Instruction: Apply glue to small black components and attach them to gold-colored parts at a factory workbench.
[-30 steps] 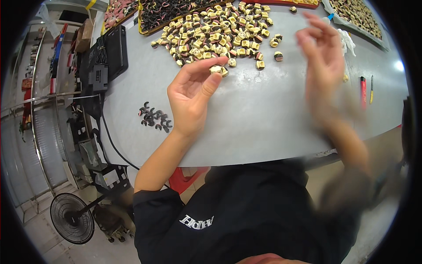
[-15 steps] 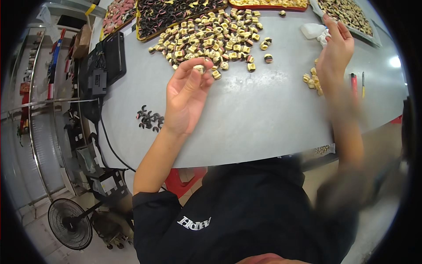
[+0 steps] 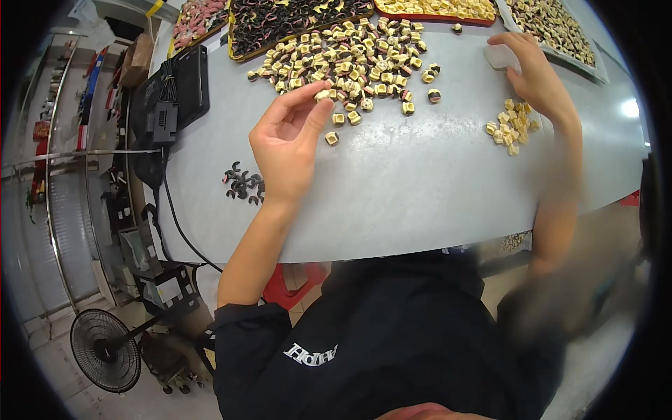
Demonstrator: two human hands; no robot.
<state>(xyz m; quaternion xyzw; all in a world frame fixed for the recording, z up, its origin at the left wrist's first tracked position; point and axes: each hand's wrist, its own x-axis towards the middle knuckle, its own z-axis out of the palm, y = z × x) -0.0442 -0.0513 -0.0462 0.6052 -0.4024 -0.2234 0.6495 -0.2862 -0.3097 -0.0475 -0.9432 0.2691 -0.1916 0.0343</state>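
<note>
I pinch one small cream-coloured piece [image 3: 323, 94] between the thumb and forefinger of my left hand [image 3: 287, 143], lifted just at the near edge of the big loose pile of pieces [image 3: 346, 52] on the grey surface [image 3: 392, 189]. One stray piece [image 3: 331, 138] lies just nearer to me than the pile. My right hand [image 3: 535, 73] is off to the right of the pile, fingers curled around a pale, whitish object [image 3: 500, 56] I can't make out, just beyond a small heap of cream pieces [image 3: 511, 126]. I judge I'm sorting pieces out of the pile one at a time; the next move would call for carrying this one to the small heap. Trays [image 3: 294, 17] line the far side of the pile.
</note>
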